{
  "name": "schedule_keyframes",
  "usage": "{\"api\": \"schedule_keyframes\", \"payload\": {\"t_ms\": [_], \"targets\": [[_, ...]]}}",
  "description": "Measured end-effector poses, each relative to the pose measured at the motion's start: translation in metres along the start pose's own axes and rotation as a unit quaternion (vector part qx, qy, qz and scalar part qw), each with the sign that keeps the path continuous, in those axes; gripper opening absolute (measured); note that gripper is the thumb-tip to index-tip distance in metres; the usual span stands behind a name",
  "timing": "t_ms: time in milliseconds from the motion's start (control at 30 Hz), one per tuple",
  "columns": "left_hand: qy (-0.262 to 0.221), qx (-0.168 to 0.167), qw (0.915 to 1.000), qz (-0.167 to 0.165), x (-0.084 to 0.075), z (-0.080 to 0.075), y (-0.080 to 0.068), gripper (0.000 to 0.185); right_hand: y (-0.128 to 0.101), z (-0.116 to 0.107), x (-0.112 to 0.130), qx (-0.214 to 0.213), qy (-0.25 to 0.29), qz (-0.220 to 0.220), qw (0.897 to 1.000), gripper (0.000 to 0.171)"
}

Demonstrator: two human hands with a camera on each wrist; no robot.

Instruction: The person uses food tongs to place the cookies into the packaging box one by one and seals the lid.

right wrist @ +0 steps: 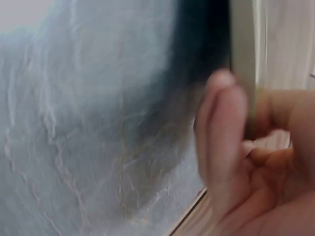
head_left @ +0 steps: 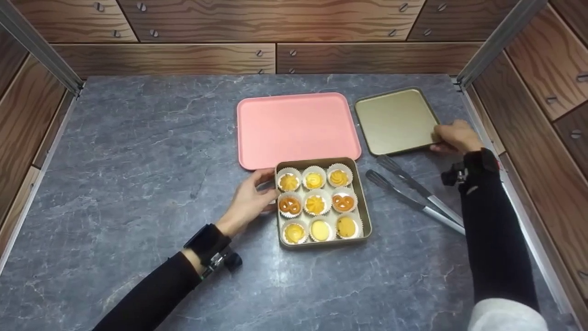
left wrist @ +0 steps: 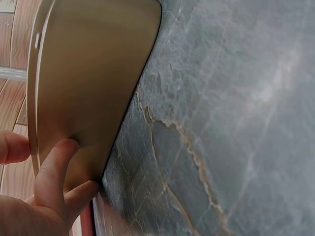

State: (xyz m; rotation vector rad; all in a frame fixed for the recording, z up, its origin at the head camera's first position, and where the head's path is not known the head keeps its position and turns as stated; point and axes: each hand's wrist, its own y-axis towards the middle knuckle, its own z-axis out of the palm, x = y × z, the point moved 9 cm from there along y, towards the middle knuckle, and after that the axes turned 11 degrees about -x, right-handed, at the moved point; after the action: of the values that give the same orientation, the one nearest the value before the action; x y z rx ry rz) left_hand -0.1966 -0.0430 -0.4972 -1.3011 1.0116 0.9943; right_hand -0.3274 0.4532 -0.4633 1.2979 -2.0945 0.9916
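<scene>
A square gold cookie tin (head_left: 365, 207) stands in front of the pink tray, filled with rows of cookies (head_left: 315, 205) in white paper cups, pretzel shapes among them. My left hand (head_left: 250, 195) touches the tin's left side; in the left wrist view its fingertips rest on the tin's outer wall (left wrist: 93, 73). To the right, my right hand (head_left: 457, 137) pinches the near right corner of the gold tin lid (head_left: 397, 122), which lies with its rim up. The right wrist view shows thumb and fingers on either side of the lid's edge (right wrist: 242, 44), somewhat blurred.
Behind the tin lies a pink tray (head_left: 298, 131), close to its back edge. Tongs (head_left: 413, 186) with dark tips and silver handles lie between the tin and my right forearm. Wood-patterned walls (head_left: 275, 23) border the grey marbled table (head_left: 138, 161).
</scene>
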Motion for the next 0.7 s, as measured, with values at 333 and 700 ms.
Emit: {"api": "schedule_keyframes", "payload": {"t_ms": [333,700], "targets": [[0.004,-0.005,1.0,0.0,0.0,-0.001,0.0,0.061,-0.034,-0.001,0.022,0.046,0.31,-0.022,0.949,0.014],[0.009,-0.002,0.9999,0.015,-0.003,-0.003,-0.002,0.058,-0.106,0.004,0.067,-0.023,0.297,-0.196,0.934,0.017]]}}
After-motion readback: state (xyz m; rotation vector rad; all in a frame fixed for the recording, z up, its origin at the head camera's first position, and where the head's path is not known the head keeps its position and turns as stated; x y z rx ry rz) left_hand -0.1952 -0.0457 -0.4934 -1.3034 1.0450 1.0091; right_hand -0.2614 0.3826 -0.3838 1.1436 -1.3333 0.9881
